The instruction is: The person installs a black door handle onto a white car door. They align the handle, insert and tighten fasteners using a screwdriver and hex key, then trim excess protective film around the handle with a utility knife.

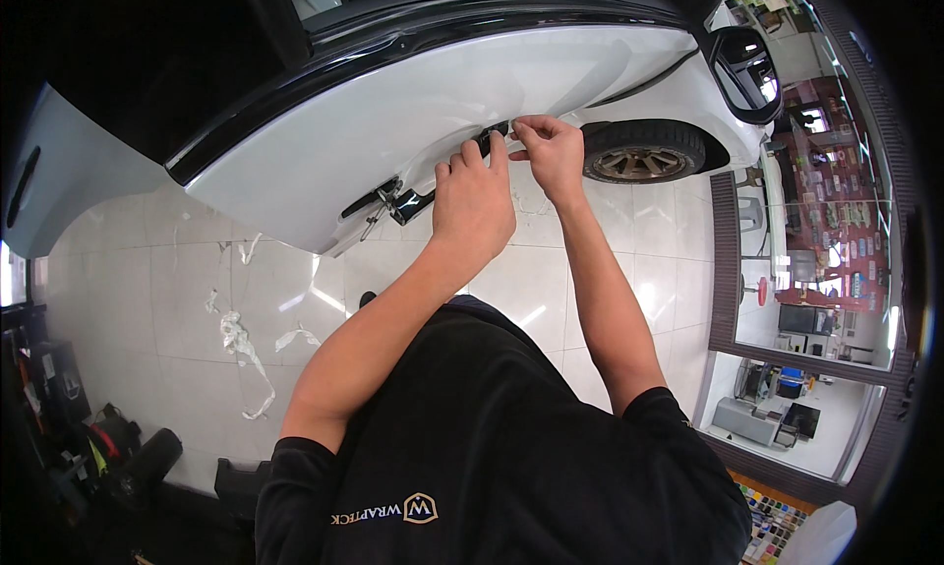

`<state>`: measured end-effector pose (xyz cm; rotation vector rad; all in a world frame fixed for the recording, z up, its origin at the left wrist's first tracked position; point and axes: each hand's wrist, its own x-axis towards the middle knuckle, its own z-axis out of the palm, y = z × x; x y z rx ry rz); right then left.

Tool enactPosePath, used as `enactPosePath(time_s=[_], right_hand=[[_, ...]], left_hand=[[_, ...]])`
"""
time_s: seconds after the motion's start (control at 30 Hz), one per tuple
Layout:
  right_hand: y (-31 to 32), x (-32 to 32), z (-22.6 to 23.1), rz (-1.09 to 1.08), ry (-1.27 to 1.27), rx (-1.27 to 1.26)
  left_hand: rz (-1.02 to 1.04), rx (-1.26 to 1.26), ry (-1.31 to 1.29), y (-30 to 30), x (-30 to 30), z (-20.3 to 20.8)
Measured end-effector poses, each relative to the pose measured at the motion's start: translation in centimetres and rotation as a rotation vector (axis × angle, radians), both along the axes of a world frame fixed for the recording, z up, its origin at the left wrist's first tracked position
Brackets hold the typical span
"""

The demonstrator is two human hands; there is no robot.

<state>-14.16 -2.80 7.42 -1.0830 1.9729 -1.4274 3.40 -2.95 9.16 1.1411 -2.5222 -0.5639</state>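
A white car door [324,137] stands before me, with a black door handle [418,207] sitting away from the panel at its rear end. My left hand [474,199] is closed over the handle's front part, its fingers curled against the door side. Close beside it, my right hand [554,157] pinches with thumb and forefinger at the front end of the handle. Whatever lies between those fingertips is too small to make out. Behind my left hand, a dark handle recess [372,197] shows in the door, and a thin metal loop [371,227] hangs below it.
A wheel [644,160] and a side mirror [745,75] are at the right. Crumpled white strips [236,337] lie on the tiled floor [182,388] at the left. Dark equipment [138,462] stands lower left. Glass-fronted shelves [836,221] line the right side.
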Motion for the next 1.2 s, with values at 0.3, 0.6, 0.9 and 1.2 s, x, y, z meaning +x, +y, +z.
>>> enactPosePath(time_s=[0.3,0.6,0.9,1.2], right_hand=[[-0.4,0.1,-0.8,0.021,0.006,-0.068],[-0.7,0.8,-0.8,-0.021,0.066,-0.074],[-0.9,0.2,0.0,0.007,-0.122,-0.091],[0.1,0.5,-0.8,-0.012,-0.118,-0.066]], left_hand=[[-0.007,-0.036,-0.013,0.0,0.0,-0.1],[-0.025,-0.031,-0.033,-0.1,0.2,0.2],[-0.019,-0.007,-0.025,-0.1,0.1,0.3],[-0.020,0.004,0.005,-0.1,0.1,0.2]])
